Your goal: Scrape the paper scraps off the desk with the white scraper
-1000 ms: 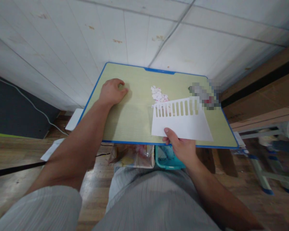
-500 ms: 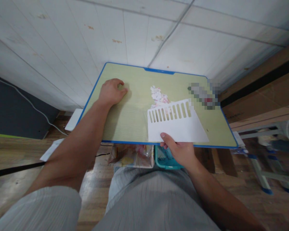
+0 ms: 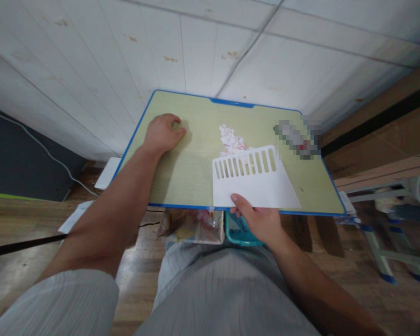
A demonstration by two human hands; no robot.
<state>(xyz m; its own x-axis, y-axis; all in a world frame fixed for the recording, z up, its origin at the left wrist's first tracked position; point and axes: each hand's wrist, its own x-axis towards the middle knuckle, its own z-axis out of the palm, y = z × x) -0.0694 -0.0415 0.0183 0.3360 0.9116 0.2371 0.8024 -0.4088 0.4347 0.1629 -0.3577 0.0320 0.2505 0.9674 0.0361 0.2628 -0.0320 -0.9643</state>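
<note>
My right hand [image 3: 257, 219] pinches the near edge of a white slotted plastic scoop [image 3: 248, 189], thumb on top and fingers underneath. The scoop's row of slots faces away from me, and its near edge reaches the table's front edge. Against its far side lies a small heap of torn white and pinkish paper scraps [image 3: 233, 139]; a few show through the slots. A small pale blurred bit [image 3: 211, 209] is at the table's front edge, by the scoop's near left corner. My left hand [image 3: 164, 134] rests on the table's left part, loosely curved with thumb and fingers apart, holding nothing.
The pale green table [image 3: 185, 182] has a blue rim and stands against a white panelled wall. A pixelated object [image 3: 296, 139] lies at its right. Below the front edge are a teal basket [image 3: 245, 241] and a printed bag [image 3: 192, 228]. Cardboard boxes [image 3: 378, 126] stand at right.
My right hand and the scoop have shifted slightly left. A small pale bit now shows at the front edge by the scoop's left corner. My left hand stays put.
</note>
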